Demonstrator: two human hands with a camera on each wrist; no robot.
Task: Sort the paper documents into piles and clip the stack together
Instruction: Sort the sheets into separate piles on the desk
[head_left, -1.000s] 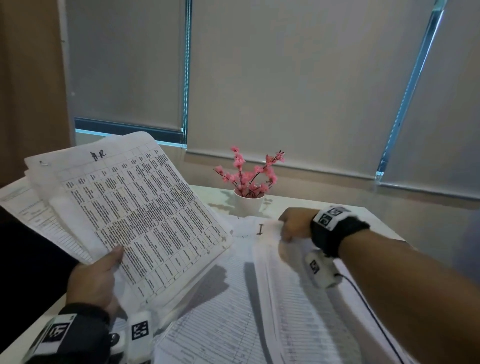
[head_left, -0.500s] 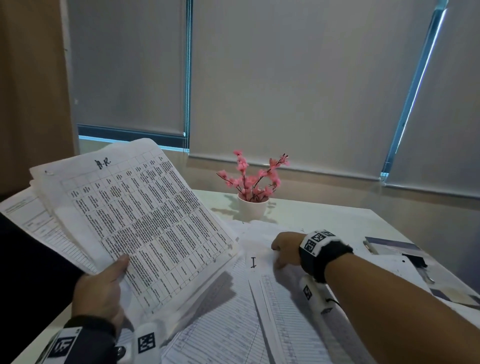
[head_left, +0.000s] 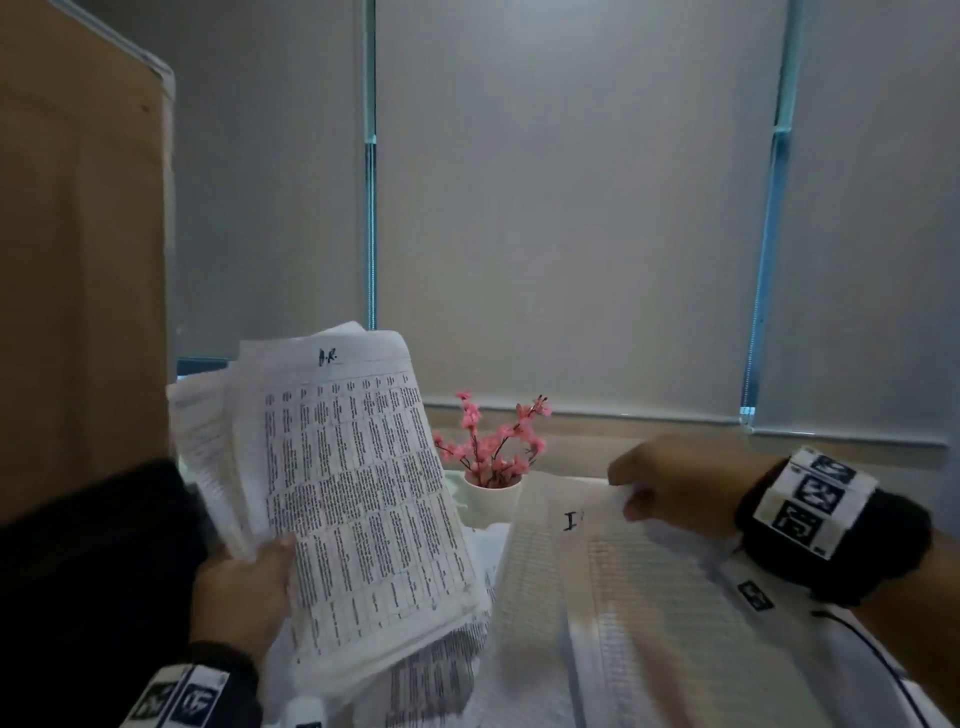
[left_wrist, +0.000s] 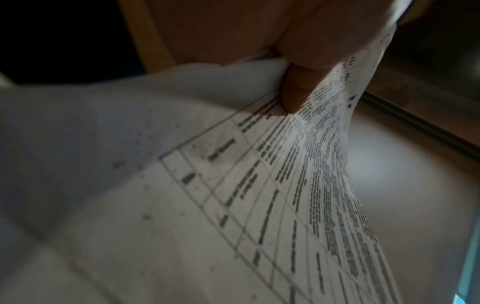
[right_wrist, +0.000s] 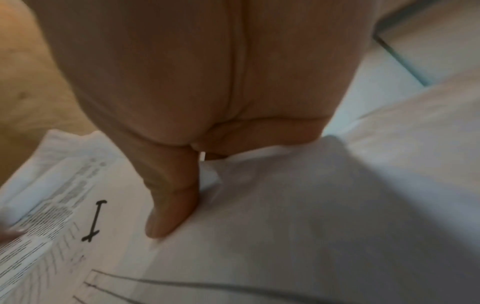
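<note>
My left hand (head_left: 249, 582) grips a thick stack of printed table sheets (head_left: 358, 499) by its lower left edge and holds it nearly upright at the left. In the left wrist view the thumb (left_wrist: 296, 88) presses on the top sheet (left_wrist: 233, 195). At the right, my right hand (head_left: 626, 499) pinches the far edge of a bundle of lined sheets marked "I" (head_left: 623, 597) and lifts that edge. Seen from the right wrist, the thumb (right_wrist: 171, 205) lies on the top page next to the "I" mark (right_wrist: 94, 220), with the fingers curled beneath.
A small white pot of pink flowers (head_left: 491, 483) stands on the table between the two bundles, at the back. More printed sheets (head_left: 436, 675) lie under the left stack. A brown panel (head_left: 78, 260) rises at the left; window blinds (head_left: 571, 208) fill the back.
The left stack has swung more upright and nearer the middle. My right hand has risen and moved right, lifting the far edge of the "I" sheets off the table. The view has tilted up.
</note>
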